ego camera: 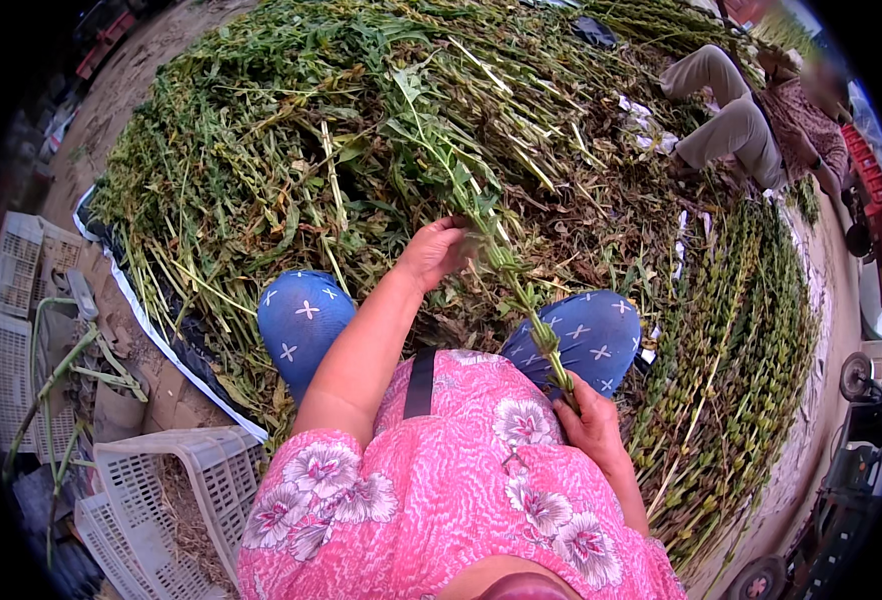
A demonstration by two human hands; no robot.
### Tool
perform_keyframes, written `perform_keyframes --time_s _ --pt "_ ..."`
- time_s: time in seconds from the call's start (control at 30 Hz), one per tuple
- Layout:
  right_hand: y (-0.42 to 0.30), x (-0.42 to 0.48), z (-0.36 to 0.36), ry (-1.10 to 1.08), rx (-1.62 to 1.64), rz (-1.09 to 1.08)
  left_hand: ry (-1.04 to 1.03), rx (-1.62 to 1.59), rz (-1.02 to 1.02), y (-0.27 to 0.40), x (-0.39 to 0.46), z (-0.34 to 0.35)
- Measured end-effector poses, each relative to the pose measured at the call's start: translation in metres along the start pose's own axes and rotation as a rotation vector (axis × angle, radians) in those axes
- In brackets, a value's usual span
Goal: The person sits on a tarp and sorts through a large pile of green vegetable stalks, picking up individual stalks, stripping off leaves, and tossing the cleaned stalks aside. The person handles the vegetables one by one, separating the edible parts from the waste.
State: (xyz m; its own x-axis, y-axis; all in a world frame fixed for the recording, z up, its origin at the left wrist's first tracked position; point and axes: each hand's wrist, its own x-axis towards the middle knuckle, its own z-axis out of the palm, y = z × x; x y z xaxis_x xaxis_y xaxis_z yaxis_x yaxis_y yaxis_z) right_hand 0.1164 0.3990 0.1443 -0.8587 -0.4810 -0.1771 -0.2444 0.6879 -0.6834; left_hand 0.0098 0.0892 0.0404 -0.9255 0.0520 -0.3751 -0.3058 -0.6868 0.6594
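Observation:
A green, pod-bearing plant stalk [514, 289] slants up from my lap, with leaves toward its far end. My right hand [589, 417] grips its bare lower end beside my right knee. Farther up, my left hand [438, 251] is at the leafy part, fingers bent; the fingertips are blurred and partly hidden, so whether they close on the stalk cannot be told. Beyond both hands lies a large heap of cut leafy stalks [261, 157]. To the right, stalks with pods [718, 360] lie side by side in a layer.
White plastic crates [197, 457] stand at lower left, near a dark sheet with a white edge [129, 289]. Another person [741, 127] sits at upper right beside the heap. Wheeled vehicles [850, 450] stand along the right rim. Brown leaf litter [576, 217] covers the middle.

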Motion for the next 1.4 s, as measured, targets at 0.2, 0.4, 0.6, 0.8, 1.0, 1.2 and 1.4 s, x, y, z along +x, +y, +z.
perform_keyframes --time_s 0.2,0.4,0.6,0.8,1.0,1.2,1.4 --pt "0.006 -0.002 -0.003 -0.023 0.173 0.062 0.446 1.522 0.505 -0.014 0.014 -0.044" --pt "0.012 -0.010 -0.007 -0.035 0.112 0.058 0.060 2.141 -0.325 0.001 0.002 -0.053" --pt "0.024 -0.018 -0.011 0.061 0.053 -0.016 0.627 1.421 0.417 0.010 0.002 -0.071" --pt "0.024 -0.020 -0.011 0.135 -0.341 -0.165 0.163 0.429 0.142 0.055 -0.019 0.000" --pt "0.032 -0.027 -0.006 0.220 -0.701 -0.225 0.165 0.250 0.086 0.053 -0.009 0.011" --pt "0.049 -0.039 0.004 0.269 -0.848 -0.217 0.249 0.190 0.010 0.025 0.022 0.013" --pt "0.038 -0.039 0.009 0.123 -0.422 -0.055 0.219 0.117 0.089 0.003 0.024 0.014"
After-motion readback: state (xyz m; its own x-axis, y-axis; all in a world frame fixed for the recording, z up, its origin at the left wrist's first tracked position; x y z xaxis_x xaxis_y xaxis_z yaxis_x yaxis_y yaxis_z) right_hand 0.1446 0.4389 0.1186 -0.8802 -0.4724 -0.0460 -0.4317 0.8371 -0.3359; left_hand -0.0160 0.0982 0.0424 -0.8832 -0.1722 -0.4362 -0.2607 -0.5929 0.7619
